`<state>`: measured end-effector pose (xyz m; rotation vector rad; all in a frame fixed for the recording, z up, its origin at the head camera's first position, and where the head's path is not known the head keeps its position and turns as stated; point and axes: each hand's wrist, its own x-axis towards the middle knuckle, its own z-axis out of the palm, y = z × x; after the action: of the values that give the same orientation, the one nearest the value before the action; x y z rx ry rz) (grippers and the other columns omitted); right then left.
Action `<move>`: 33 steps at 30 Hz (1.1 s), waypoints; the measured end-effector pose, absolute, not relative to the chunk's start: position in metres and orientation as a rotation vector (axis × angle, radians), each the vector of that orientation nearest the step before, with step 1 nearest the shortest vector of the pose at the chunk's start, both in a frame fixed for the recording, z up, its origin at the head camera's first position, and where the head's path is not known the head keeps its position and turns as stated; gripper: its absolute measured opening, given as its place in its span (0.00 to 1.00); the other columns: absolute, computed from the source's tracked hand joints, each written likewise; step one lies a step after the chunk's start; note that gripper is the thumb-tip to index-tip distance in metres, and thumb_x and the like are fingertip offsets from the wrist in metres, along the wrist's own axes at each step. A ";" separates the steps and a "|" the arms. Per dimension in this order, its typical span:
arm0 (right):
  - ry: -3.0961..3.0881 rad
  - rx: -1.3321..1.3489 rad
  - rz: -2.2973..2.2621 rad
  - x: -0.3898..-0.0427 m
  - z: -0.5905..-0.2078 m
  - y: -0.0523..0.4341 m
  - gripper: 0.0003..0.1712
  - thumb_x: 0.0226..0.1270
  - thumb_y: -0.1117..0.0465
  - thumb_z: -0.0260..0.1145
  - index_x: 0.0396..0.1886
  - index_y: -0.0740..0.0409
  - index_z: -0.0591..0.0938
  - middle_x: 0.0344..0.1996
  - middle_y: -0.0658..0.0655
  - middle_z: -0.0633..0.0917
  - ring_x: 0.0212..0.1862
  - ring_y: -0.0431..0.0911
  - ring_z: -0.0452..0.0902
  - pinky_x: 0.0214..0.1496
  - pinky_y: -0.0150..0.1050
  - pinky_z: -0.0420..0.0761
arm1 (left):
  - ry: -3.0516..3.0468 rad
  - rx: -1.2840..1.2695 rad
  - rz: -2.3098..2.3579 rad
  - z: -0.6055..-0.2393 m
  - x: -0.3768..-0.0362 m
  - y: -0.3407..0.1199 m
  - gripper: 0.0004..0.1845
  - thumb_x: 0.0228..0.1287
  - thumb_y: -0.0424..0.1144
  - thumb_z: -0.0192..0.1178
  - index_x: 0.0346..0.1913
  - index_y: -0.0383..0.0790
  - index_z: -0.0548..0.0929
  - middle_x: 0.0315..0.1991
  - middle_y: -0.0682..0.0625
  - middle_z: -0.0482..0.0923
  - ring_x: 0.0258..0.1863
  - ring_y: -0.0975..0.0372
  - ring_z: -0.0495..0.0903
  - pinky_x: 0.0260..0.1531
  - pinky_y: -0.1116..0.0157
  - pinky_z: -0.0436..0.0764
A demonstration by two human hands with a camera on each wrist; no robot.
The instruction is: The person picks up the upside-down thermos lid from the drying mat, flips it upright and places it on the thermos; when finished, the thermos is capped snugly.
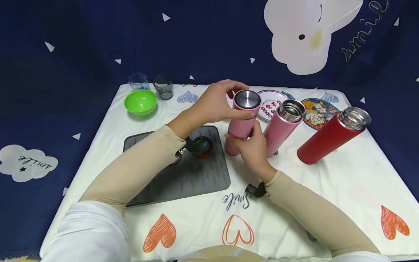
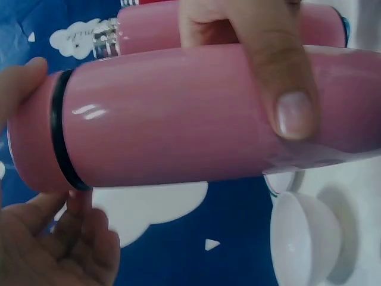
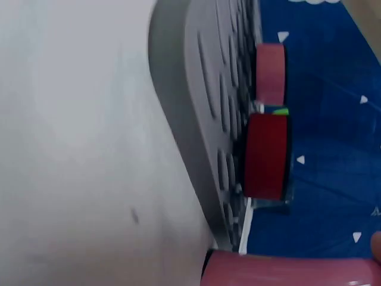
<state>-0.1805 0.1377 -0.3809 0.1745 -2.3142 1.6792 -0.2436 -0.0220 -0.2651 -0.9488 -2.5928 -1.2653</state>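
Observation:
A pink thermos [image 1: 240, 127] with a steel-topped lid [image 1: 247, 99] stands on the table in the head view. My left hand [image 1: 216, 102] grips it at the lid, thumb on the near side and fingers behind. Lower down, my right hand [image 1: 254, 151] holds the body. In the left wrist view a dark ring [image 2: 62, 128] lies between the lid and the body, and the right thumb [image 2: 292, 101] presses on the body. To the right are a second pink thermos [image 1: 281, 129] and a red thermos [image 1: 327, 140], both with bare steel mouths.
A grey mat [image 1: 196, 182] lies under my left forearm, bearing a red lid [image 3: 266, 156] and a pink lid [image 3: 271, 74]. At the back stand a green bowl [image 1: 140, 102], two glasses [image 1: 163, 87], a white bowl [image 2: 303, 238] and patterned plates [image 1: 319, 112].

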 end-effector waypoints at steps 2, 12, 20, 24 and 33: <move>-2.319 0.175 1.671 -0.182 -0.381 0.139 0.39 0.49 0.50 0.81 0.60 0.51 0.72 0.48 0.50 0.81 0.48 0.44 0.77 0.51 0.44 0.74 | -2.556 -0.987 -1.320 -0.269 -0.245 -0.023 0.37 0.43 0.56 0.77 0.58 0.46 0.80 0.44 0.61 0.78 0.42 0.68 0.72 0.39 0.67 0.75; -2.341 0.175 1.680 -0.167 -0.350 0.133 0.35 0.53 0.64 0.77 0.60 0.60 0.72 0.50 0.59 0.82 0.49 0.49 0.78 0.52 0.46 0.74 | -2.472 -0.992 -1.440 -0.276 -0.243 -0.011 0.42 0.40 0.52 0.79 0.59 0.40 0.75 0.50 0.56 0.75 0.46 0.67 0.73 0.48 0.70 0.74; -2.331 0.236 1.667 -0.164 -0.347 0.133 0.35 0.54 0.67 0.76 0.60 0.63 0.71 0.49 0.62 0.81 0.48 0.51 0.77 0.51 0.50 0.74 | -2.435 -1.044 -1.559 -0.280 -0.244 -0.010 0.42 0.42 0.46 0.80 0.62 0.40 0.73 0.53 0.55 0.75 0.48 0.66 0.73 0.48 0.69 0.74; -2.334 0.241 1.684 -0.165 -0.348 0.135 0.35 0.54 0.67 0.76 0.60 0.63 0.71 0.50 0.61 0.81 0.49 0.50 0.77 0.52 0.49 0.74 | -2.389 -1.072 -1.670 -0.286 -0.248 -0.012 0.41 0.44 0.43 0.79 0.64 0.39 0.72 0.53 0.54 0.77 0.48 0.65 0.74 0.49 0.66 0.74; -2.354 0.253 1.719 -0.167 -0.346 0.136 0.36 0.54 0.67 0.76 0.62 0.63 0.70 0.51 0.61 0.80 0.50 0.50 0.76 0.52 0.48 0.74 | -2.330 -1.184 -1.737 -0.291 -0.253 -0.017 0.43 0.46 0.37 0.77 0.65 0.35 0.67 0.59 0.49 0.70 0.57 0.64 0.69 0.56 0.66 0.68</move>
<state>-0.1666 0.1363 -0.3458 0.2526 -2.3541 1.7195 -0.2528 -0.0169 -0.2914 -1.1839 -2.3300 -1.7369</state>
